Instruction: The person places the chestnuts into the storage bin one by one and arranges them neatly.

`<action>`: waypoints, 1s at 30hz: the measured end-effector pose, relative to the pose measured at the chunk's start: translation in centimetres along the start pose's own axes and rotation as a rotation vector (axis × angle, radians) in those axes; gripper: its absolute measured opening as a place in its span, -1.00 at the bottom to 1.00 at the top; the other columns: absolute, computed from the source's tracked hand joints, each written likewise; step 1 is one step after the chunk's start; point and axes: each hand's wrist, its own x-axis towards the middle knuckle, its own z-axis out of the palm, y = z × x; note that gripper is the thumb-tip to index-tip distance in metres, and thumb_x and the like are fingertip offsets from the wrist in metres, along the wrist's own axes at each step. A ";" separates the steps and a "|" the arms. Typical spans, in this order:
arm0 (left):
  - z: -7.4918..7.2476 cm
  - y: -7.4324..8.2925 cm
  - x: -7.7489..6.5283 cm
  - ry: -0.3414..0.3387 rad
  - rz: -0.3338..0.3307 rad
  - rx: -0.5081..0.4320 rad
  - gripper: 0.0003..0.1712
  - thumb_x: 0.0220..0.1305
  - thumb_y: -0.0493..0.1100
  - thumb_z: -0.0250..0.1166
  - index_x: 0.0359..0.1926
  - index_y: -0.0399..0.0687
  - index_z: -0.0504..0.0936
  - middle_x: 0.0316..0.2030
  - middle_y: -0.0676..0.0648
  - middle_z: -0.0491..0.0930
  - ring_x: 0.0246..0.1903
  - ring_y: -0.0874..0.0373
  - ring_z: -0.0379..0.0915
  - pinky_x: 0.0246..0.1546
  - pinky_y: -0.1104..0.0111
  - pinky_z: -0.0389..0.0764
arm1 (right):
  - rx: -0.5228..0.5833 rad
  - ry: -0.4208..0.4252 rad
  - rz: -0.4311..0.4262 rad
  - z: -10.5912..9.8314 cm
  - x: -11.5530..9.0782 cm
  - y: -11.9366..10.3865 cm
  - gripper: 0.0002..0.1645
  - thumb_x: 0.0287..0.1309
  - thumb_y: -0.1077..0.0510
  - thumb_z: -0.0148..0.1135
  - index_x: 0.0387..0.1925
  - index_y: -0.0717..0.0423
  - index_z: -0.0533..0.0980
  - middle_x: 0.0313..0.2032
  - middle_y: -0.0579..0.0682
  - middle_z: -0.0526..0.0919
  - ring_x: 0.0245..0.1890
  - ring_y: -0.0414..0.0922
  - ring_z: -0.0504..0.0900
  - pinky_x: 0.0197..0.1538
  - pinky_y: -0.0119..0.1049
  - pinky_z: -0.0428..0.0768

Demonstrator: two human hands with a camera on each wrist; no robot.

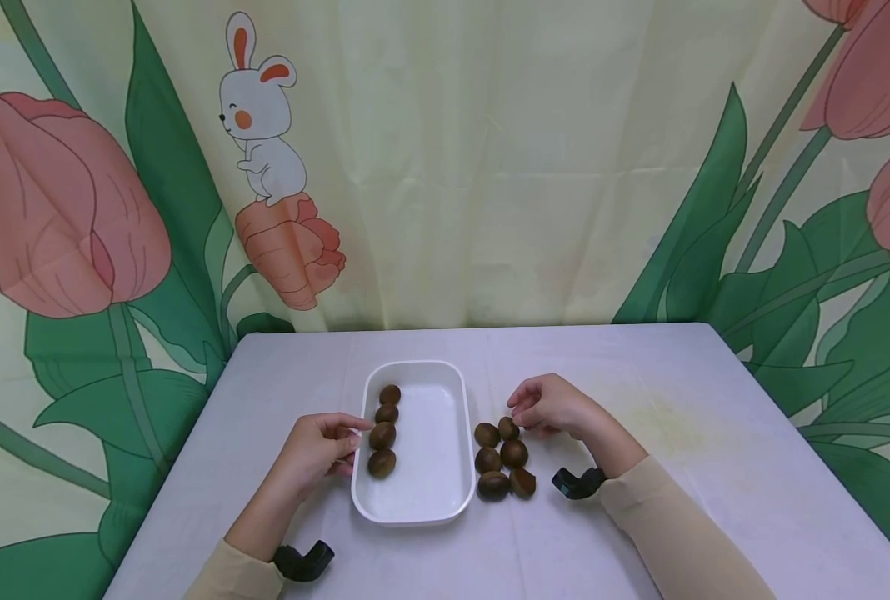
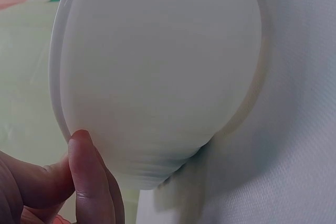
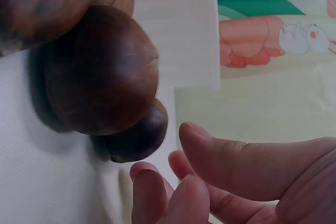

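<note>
A white tray (image 1: 433,442) sits on the table with several brown chestnuts (image 1: 382,435) lined up along its left side. My left hand (image 1: 321,450) pinches the tray's left rim; in the left wrist view the thumb (image 2: 86,169) presses on the outer wall (image 2: 157,77). Right of the tray, more chestnuts (image 1: 514,453) lie in two columns. My right hand (image 1: 553,406) hovers beside the farthest chestnut (image 1: 508,428), its fingers loosely bent. In the right wrist view, a gap shows between the thumb (image 3: 231,161) and the fingers, with nothing held.
A white cloth covers the table (image 1: 685,500). Behind its far edge hangs a curtain (image 1: 490,167) printed with tulips and a rabbit. Black wrist-camera mounts (image 1: 304,561) show beside both forearms.
</note>
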 end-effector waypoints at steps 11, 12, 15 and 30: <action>0.1 0.0 0.0 0.005 -0.010 -0.002 -0.72 0.39 -0.40 0.39 0.05 -0.13 0.84 -0.27 -0.17 0.68 -0.46 0.05 0.62 -0.46 0.37 0.72 | -0.056 -0.013 -0.013 0.6 0.5 0.4 -0.72 0.18 0.30 0.52 -0.06 0.19 0.71 -0.27 0.03 0.77 -0.41 -0.12 0.60 -0.42 -0.31 0.62; 0.1 0.0 0.0 0.007 -0.013 -0.004 -0.72 0.38 -0.40 0.40 0.04 -0.12 0.84 -0.27 -0.16 0.68 -0.46 0.05 0.62 -0.46 0.36 0.73 | -0.050 -0.018 -0.013 0.6 0.5 0.4 -0.72 0.17 0.31 0.51 -0.06 0.19 0.71 -0.27 0.04 0.76 -0.40 -0.11 0.60 -0.39 -0.30 0.64; 0.0 0.0 0.0 0.009 -0.013 -0.001 -0.72 0.39 -0.40 0.39 0.04 -0.12 0.84 -0.27 -0.16 0.68 -0.47 0.05 0.62 -0.45 0.36 0.73 | -0.039 -0.033 -0.024 0.7 0.6 0.5 -0.69 0.16 0.36 0.49 -0.04 0.22 0.70 -0.26 0.06 0.74 -0.33 -0.10 0.62 -0.29 -0.27 0.69; 0.0 -0.2 0.0 0.014 -0.013 -0.006 -0.72 0.39 -0.41 0.39 0.04 -0.12 0.84 -0.22 -0.21 0.70 -0.46 0.04 0.62 -0.45 0.35 0.73 | -0.064 -0.001 -0.085 1.0 0.6 0.7 -0.62 0.05 0.49 0.46 -0.06 0.24 0.69 -0.27 0.08 0.64 -0.26 -0.05 0.58 -0.21 -0.31 0.64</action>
